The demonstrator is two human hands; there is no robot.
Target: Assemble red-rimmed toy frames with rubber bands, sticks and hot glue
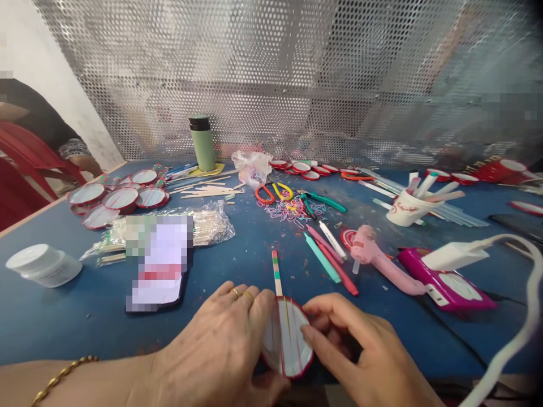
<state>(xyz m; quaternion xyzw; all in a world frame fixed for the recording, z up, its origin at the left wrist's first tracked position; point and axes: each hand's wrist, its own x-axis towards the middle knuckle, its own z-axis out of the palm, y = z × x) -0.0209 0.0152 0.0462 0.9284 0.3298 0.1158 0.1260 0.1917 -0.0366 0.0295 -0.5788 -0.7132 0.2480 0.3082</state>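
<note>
A round disc point(292, 339) with a red rim and a pale face lies near the table's front edge, thin lines running across it. From its far side sticks out a flat wooden stick point(276, 274) painted with red and green bands. My left hand point(224, 333) is closed over the disc's left side, and its thumb is at the near edge. On the right, my right hand point(356, 345) grips the rim between thumb and fingers. The thumb presses on the pale face, while the other fingertips are partly hidden.
Left are a phone point(161, 265), a white bottle point(44, 264) and a pile of discs point(121, 198). Ahead lie pens point(324, 254), small clips point(292, 209) and pliers point(326, 202). A pink glue gun point(386, 260), a purple power strip point(449, 282) and a cup point(405, 210) stand right.
</note>
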